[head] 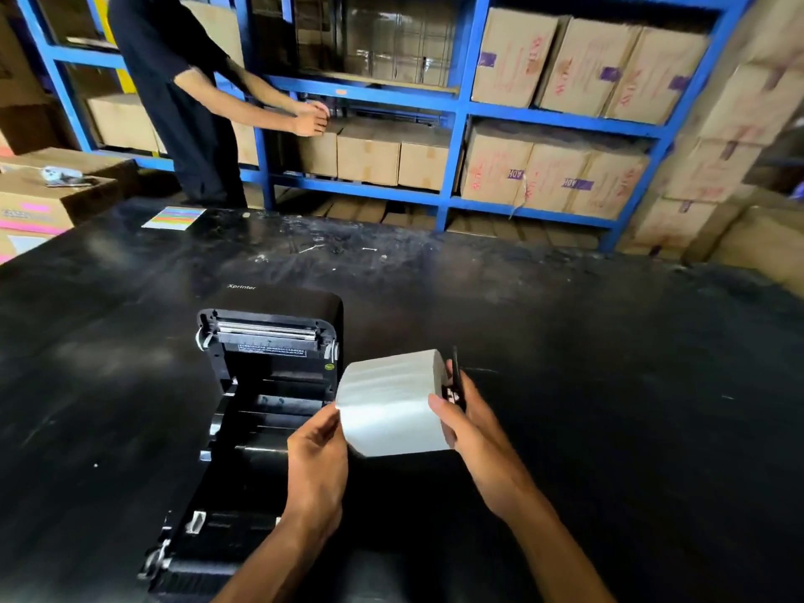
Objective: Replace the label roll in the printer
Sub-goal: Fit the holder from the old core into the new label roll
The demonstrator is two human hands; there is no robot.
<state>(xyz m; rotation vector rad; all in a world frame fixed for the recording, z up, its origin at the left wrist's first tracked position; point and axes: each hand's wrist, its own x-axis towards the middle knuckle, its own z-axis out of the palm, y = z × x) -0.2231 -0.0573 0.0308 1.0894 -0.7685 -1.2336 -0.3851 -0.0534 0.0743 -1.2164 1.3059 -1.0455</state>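
A black label printer (261, 385) lies on the black table (609, 363) with its lid swung open, the roll bay facing me and looking bare. A white label roll (391, 402) is held in the air just right of the bay. My right hand (461, 415) grips the roll's right end, where a black holder piece (456, 376) sticks out. My left hand (317, 450) pinches the roll's lower left edge, over the printer's right side.
Another person (182, 93) in dark clothes stands beyond the table's far left, reaching into blue shelving (457, 111) full of cardboard boxes. A colourful striped sheet (174, 217) lies at the table's far edge. More boxes (39, 202) stand at the left.
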